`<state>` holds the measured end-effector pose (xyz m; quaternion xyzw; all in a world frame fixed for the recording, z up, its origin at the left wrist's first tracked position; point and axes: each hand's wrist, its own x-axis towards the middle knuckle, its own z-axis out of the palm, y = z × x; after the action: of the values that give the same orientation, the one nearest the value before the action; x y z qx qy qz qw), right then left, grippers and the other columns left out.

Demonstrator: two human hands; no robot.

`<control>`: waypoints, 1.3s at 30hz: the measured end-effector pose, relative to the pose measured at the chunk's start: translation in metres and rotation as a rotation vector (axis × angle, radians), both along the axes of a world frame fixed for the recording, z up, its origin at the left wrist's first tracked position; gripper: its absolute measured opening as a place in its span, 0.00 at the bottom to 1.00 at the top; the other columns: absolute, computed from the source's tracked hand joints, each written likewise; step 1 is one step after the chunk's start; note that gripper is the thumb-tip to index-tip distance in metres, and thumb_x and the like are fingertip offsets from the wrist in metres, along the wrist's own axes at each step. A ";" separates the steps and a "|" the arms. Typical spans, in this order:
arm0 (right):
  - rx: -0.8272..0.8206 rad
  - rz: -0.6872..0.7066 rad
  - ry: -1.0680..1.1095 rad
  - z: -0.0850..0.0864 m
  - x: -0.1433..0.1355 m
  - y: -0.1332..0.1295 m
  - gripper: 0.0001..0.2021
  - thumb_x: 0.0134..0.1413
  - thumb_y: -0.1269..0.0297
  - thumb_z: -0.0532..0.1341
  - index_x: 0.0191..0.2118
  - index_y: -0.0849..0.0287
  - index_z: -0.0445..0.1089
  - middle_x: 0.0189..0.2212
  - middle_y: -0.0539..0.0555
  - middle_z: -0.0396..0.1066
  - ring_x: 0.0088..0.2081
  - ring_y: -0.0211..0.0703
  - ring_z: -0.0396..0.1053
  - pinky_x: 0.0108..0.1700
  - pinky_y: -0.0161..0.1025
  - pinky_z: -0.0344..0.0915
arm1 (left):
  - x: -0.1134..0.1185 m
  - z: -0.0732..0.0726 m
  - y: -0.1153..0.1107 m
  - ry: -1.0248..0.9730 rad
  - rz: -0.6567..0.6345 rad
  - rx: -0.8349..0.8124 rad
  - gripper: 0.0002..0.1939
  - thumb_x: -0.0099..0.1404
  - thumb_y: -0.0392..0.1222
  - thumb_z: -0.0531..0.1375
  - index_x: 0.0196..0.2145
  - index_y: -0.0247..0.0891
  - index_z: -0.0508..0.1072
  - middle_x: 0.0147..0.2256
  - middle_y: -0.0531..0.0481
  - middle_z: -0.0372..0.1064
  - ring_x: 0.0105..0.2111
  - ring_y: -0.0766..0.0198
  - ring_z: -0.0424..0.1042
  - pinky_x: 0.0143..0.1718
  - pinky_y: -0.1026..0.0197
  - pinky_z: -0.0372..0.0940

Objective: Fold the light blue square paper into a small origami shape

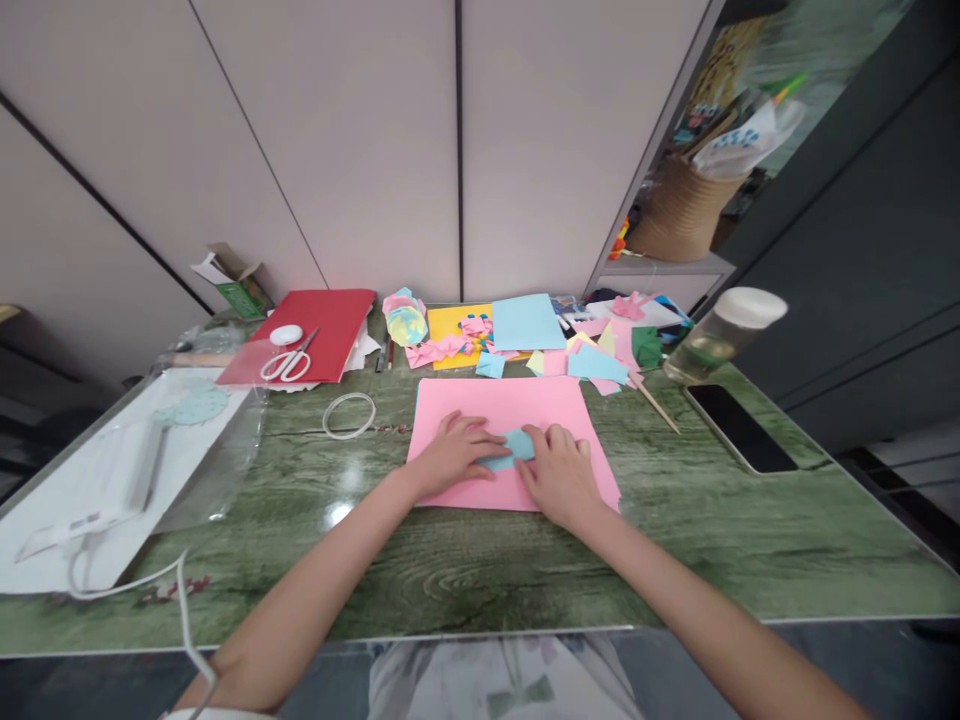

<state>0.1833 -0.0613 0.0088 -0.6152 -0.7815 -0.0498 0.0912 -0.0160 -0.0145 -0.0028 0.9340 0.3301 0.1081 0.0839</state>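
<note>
A small light blue piece of paper (519, 446), apparently folded, lies on a pink stack of paper sheets (495, 400) in the middle of the table. My left hand (450, 455) holds its left end between thumb and forefinger, the other fingers resting on the pink sheet. At its right end, my right hand (561, 470) presses with bent fingers and thumb close together. The fingers partly cover the paper, so its full shape is hidden.
Behind lie a light blue sheet (527, 322), pink paper scraps (439, 350) and a paper flower ball (405, 318). White scissors (289, 362) rest on a red folder (319, 320). Right are a wooden stick (655, 403), a phone (740, 428) and a bottle (709, 345); left, a tape ring (349, 416).
</note>
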 end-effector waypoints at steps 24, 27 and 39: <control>-0.058 0.028 -0.075 0.000 0.003 0.017 0.20 0.56 0.53 0.46 0.52 0.55 0.54 0.38 0.57 0.61 0.39 0.48 0.58 0.39 0.43 0.44 | 0.002 0.016 0.002 0.214 -0.221 0.243 0.18 0.64 0.49 0.46 0.52 0.59 0.58 0.53 0.53 0.59 0.57 0.58 0.48 0.56 0.43 0.34; -0.084 0.043 -0.091 -0.002 0.003 0.019 0.19 0.57 0.53 0.44 0.50 0.56 0.56 0.38 0.58 0.62 0.40 0.48 0.58 0.39 0.43 0.44 | -0.004 0.015 -0.001 0.183 -0.210 0.195 0.18 0.64 0.49 0.46 0.52 0.60 0.57 0.54 0.55 0.57 0.58 0.59 0.46 0.56 0.43 0.33; -0.124 0.020 -0.118 0.001 0.004 0.018 0.22 0.57 0.53 0.45 0.55 0.54 0.51 0.40 0.59 0.61 0.41 0.48 0.58 0.40 0.43 0.44 | -0.021 0.021 -0.053 0.076 0.053 0.077 0.20 0.64 0.51 0.45 0.51 0.48 0.62 0.52 0.53 0.61 0.58 0.58 0.44 0.57 0.44 0.28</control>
<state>0.1869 -0.0432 0.0094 -0.6080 -0.7931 -0.0365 0.0072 -0.0374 -0.0671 0.0178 0.9309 0.3533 0.0873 0.0326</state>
